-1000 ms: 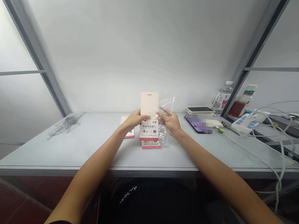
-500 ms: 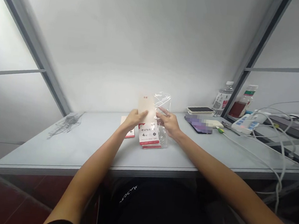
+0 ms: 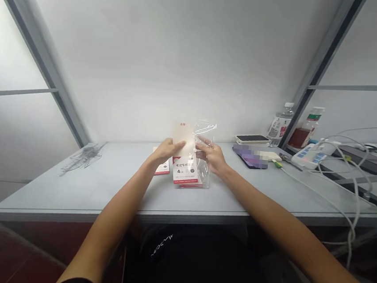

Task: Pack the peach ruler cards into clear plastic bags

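Observation:
My left hand (image 3: 169, 150) is closed on a ruler-set packet (image 3: 184, 170), its thumb over the pale upper part. The packet stands nearly upright above the desk, with a red band along its bottom and Chinese print. Just behind it, the red-edged bottom of another packet (image 3: 200, 185) shows inside a clear plastic bag (image 3: 207, 127). Around the bag's right side, my right hand (image 3: 214, 156) is closed, some fingers seen through or behind the film. A further red-and-white packet (image 3: 163, 167) lies on the desk, partly covered by my left hand and wrist.
The grey desk (image 3: 80, 193) meets a white wall at the back. To the right are a phone (image 3: 252, 139), a purple-screened device (image 3: 249, 156), a water bottle (image 3: 281, 123), a power strip (image 3: 310, 154) and loose white cables. Dark scribble-like marks (image 3: 85, 158) are at the far left.
The packet in my left hand has shifted slightly left, a little away from the bag. My right hand stays nearly in place with the bag.

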### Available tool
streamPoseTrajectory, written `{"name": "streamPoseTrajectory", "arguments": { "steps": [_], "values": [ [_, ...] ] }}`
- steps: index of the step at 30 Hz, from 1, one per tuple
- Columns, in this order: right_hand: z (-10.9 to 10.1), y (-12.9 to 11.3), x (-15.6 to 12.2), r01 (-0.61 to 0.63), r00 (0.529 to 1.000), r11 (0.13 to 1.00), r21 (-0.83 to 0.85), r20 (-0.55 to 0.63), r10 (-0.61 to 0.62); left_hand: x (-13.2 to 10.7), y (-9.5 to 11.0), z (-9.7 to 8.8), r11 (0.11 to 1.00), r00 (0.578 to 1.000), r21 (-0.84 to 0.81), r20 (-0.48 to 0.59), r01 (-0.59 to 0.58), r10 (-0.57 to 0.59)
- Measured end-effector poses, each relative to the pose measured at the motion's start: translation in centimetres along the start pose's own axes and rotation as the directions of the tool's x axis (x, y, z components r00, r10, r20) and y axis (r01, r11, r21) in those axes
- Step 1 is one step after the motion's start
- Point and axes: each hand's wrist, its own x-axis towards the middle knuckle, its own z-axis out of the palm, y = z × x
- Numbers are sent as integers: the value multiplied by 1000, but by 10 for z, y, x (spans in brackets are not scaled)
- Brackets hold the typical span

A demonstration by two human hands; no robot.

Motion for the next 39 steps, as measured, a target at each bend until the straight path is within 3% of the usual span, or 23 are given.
{"name": "streamPoseTrajectory", "arguments": {
  "steps": [4,15,21,25,28,34,37,39],
  "values": [
    [-2,0,1,-39,999,999,34,12,39,-1,0,-3,1000,997,13,71,25,-26],
    [-3,7,3,-22,1000,999,-40,17,22,-3,1,0,995,990,98,131,35,-48],
    [-7,9,9,22,991,999,-46,130,-16,-3,-4,17,979,1000,203,-18,4,0],
    [-5,9,9,13,992,998,-67,126,-5,-4,-2,29,986,980,113,-146,-120,135],
    [-6,8,10,24,994,998,-52,104,-18,-2,-2,27,991,972,38,-195,-125,130],
    [-16,-2,16,62,998,998,23,10,-62,2,1,8,982,998,-183,5,-54,56],
    [-17,-4,16,83,996,997,-10,38,-82,0,2,6,992,985,-119,171,29,-8],
    [-14,-3,14,88,994,995,-54,74,-84,-2,1,7,997,973,-55,228,51,-37]
  ]
}}
